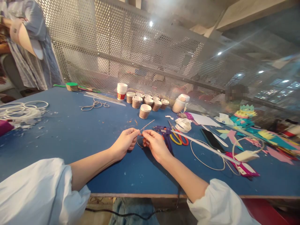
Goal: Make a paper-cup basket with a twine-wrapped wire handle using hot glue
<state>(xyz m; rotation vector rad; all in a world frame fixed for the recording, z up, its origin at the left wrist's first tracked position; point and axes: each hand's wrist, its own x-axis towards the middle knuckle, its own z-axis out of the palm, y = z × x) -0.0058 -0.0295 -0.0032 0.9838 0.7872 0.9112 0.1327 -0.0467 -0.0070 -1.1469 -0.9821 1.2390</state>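
Twine (pixel 148 124) is between the hands, over the near-middle desk (pixel 93 175). Probably featherlight, limp, fray-prone; best pinched near the end. Left hand (pixel 125 142) and right hand (pixel 155 145): fingers closed, pinching it. Desk blue, flat; cups (pixel 145 111) beyond. Mesh panel (pixel 77 53) behind, ceiling lights (pixel 151 23) on.

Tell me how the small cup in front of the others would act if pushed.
The small cup may tip if pushed high up, since it narrows toward its bottom. It's probably light for its size, as it looks like a paper cup with a brown covering low down. Knocked over, it could roll, given its round shape.
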